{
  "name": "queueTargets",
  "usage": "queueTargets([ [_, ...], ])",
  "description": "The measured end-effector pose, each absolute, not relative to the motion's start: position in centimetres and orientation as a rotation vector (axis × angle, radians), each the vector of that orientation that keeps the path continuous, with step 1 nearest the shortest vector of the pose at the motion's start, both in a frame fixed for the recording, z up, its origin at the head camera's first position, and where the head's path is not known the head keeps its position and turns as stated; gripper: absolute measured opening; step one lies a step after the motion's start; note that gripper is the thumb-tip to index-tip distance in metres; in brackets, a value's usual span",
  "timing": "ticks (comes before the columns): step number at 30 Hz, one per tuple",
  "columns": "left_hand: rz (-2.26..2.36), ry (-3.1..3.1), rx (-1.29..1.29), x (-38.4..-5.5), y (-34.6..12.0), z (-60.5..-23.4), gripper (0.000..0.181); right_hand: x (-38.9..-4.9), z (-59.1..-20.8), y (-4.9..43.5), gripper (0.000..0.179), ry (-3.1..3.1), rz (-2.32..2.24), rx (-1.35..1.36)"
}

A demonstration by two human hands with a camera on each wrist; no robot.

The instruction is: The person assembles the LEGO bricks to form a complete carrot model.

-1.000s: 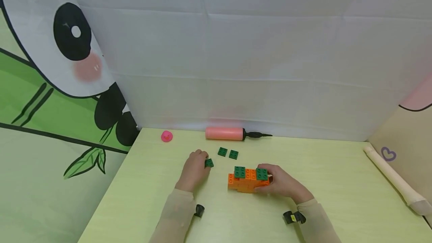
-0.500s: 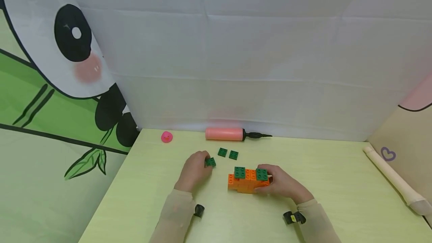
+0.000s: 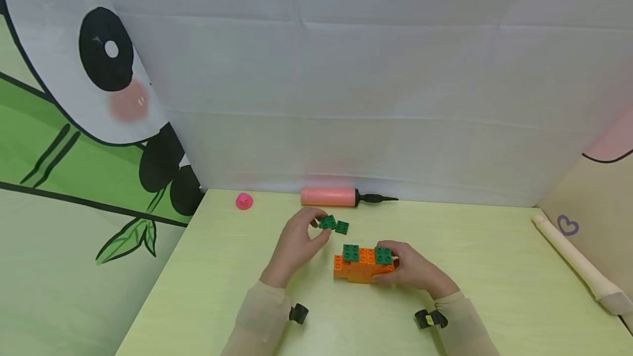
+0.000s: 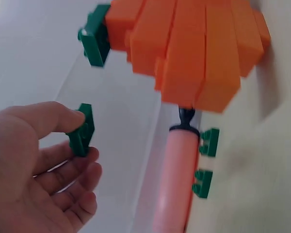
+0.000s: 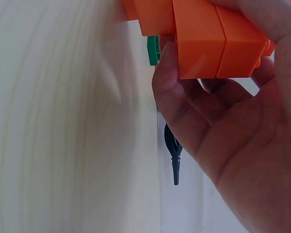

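Observation:
My left hand (image 3: 296,240) pinches a small green toy brick (image 4: 83,131) between thumb and fingers, raised off the table in the left wrist view. In the head view this green brick (image 3: 328,221) overlaps one of two loose green bricks; the other loose brick (image 3: 342,227) lies just to its right. My right hand (image 3: 415,269) grips the right end of an orange brick build (image 3: 358,273). Two green bricks sit on top of the build, a left one (image 3: 351,252) and a right one (image 3: 383,255). Orange bricks (image 5: 201,43) show between my right thumb and fingers.
A pink balloon pump (image 3: 328,196) with a black nozzle lies along the back edge of the table (image 3: 494,279). A pink rubber duck (image 3: 244,201) is at the back left. A pale rolled tube (image 3: 576,257) runs along the right edge.
My left hand has lifted the green brick and carried it right and slightly back, over the loose green bricks. My right hand and the orange build have stayed put.

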State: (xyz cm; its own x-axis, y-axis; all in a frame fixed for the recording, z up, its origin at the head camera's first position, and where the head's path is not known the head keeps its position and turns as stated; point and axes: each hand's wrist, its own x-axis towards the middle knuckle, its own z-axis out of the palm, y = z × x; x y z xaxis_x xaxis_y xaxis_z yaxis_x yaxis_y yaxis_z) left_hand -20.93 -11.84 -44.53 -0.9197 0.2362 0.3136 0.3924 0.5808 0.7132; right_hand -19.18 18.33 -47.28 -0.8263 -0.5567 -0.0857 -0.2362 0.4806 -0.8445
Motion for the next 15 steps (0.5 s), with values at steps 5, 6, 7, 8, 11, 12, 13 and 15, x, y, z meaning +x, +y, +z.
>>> queueTargets([
  [5, -1.356, -2.518, -0.679, -20.1, -10.5, -43.8, 0.025, -19.2, -47.3, 18.3, 0.037, 2.382, -1.280, -0.687],
  [6, -1.372, -2.508, -0.708, -19.9, -10.3, -43.7, 0.025, -19.2, -47.3, 18.3, 0.037, 2.380, -1.281, -0.688],
  [7, -1.384, -2.503, -0.735, -19.8, -10.0, -43.7, 0.025, -19.2, -47.3, 18.3, 0.037, 2.378, -1.281, -0.691],
  [8, -1.397, -2.503, -0.758, -19.7, -9.8, -43.6, 0.025, -19.2, -47.3, 18.3, 0.036, 2.377, -1.281, -0.694],
  [11, -1.413, -2.521, -0.822, -19.3, -9.1, -43.5, 0.024, -19.2, -47.3, 18.3, 0.034, 2.363, -1.289, -0.700],
  [12, -1.407, -2.529, -0.840, -19.2, -8.8, -43.6, 0.024, -19.2, -47.3, 18.3, 0.034, 2.362, -1.290, -0.702],
  [13, -1.395, -2.536, -0.859, -19.1, -8.6, -43.6, 0.024, -19.2, -47.3, 18.3, 0.033, 2.359, -1.292, -0.707],
  [15, -1.366, -2.548, -0.894, -18.8, -8.1, -43.7, 0.023, -19.2, -47.4, 18.3, 0.034, 2.357, -1.298, -0.716],
])
